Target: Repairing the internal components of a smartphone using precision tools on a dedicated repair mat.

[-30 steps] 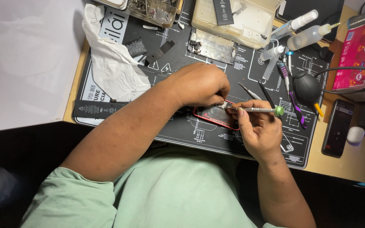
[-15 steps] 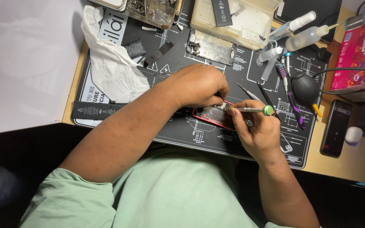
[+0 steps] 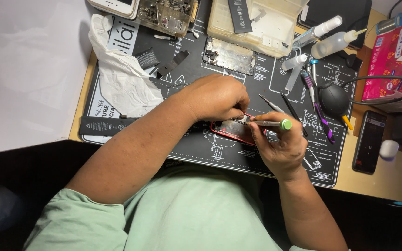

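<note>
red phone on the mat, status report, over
Left hand pressing down on the red phone. Right hand gripping a green-capped screwdriver, tip at the open phone. Tweezers lie just beyond, apart; nothing blocking.

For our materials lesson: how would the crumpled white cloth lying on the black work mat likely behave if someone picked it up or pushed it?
The crumpled white cloth shows soft folds, so it would probably hang floppy and feel light. Pushed across the black work mat, it would likely bunch up rather than slide whole.
</note>
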